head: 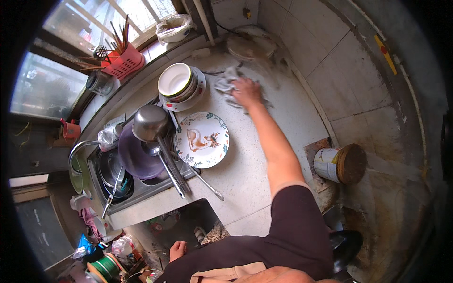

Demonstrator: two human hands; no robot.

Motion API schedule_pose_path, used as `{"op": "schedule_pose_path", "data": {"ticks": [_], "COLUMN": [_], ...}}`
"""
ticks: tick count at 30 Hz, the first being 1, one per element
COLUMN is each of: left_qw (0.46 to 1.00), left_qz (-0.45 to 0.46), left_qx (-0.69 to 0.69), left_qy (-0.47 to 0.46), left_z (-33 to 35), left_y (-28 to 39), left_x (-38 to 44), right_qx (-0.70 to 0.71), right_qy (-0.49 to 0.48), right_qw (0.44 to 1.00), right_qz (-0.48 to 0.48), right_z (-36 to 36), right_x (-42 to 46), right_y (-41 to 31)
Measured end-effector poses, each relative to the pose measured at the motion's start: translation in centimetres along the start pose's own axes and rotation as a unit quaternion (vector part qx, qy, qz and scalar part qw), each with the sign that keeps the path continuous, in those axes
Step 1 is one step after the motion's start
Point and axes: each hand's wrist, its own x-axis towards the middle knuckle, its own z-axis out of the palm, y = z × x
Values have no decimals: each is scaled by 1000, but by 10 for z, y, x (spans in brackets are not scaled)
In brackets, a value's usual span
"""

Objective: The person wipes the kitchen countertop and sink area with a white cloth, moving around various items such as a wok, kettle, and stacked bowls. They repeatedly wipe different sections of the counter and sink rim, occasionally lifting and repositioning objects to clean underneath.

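Observation:
My right hand (248,92) presses a crumpled grey-white cloth (226,85) on the pale countertop (244,180), its fingers partly hidden by blur. Low at my side, away from the counter, my left hand (178,249) is curled, with nothing visible in it. To the left of the cloth stand stacked bowls (174,80) on a floral-rimmed plate (198,92). Nearer to me lies a round plate with a deer picture (202,139). Beside it, a metal saucepan (150,122) and a ladle (164,166) rest over a purple basin (138,155) at the sink.
A steel sink (116,208) holds more pans. The windowsill bears a pink utensil basket (124,63), a glass jar (101,83) and a bag-covered bowl (174,30). A lidded paint bucket (336,163) stands at the right edge; a tiled wall (318,46) bounds the counter.

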Motion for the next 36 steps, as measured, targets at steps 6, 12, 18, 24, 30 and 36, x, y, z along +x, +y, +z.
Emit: {"op": "schedule_pose_path", "data": {"ticks": [6,12,18,24,30,36], "left_qw": [999,998,997,994,993,994], "left_qz": [12,26,46,23,92,86], "left_qx": [37,44,28,103,76,-61], "left_qy": [-19,-32,-55,-11,15,-34], "left_z": [4,-4,0,10,3,-11], "left_y": [14,1,3,40,16,-16], "left_x": [11,15,15,-4,1,12], "right_qx": [-114,-133,-40,80,37,-69], "right_qy": [44,56,-1,-164,-44,1], "right_qw": [971,954,994,983,988,992], "right_qz": [203,264,101,-37,146,103], "right_z": [-82,-72,-78,-99,-111,-71], "right_x": [-60,-54,-164,-322,-321,-365], "right_y": [153,149,66,-98,-36,-82]}}
